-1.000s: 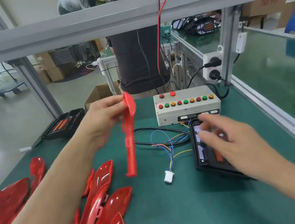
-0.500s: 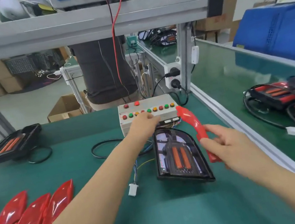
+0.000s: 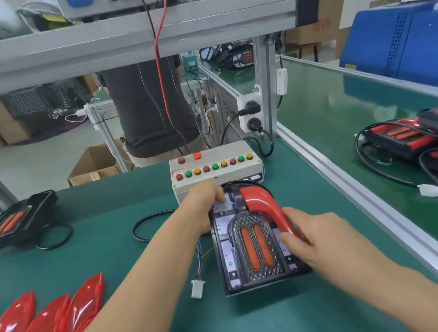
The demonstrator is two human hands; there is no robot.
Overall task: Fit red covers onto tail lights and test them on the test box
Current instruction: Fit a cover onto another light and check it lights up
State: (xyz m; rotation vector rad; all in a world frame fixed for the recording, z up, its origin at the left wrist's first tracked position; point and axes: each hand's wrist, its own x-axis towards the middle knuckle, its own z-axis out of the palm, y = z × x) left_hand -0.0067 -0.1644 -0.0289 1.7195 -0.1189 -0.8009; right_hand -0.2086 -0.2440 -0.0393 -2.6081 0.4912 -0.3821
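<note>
The right hand (image 3: 318,239), fingers clamped on the red cover (image 3: 270,209), is laying it along the tail light (image 3: 249,243) near the table's far edge, while the left hand (image 3: 207,205) is gripping the light's far left corner.

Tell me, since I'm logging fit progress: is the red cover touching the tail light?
Touching. The head view shows the red cover, held by the right hand, lying on the tail light's upper right edge.
</note>
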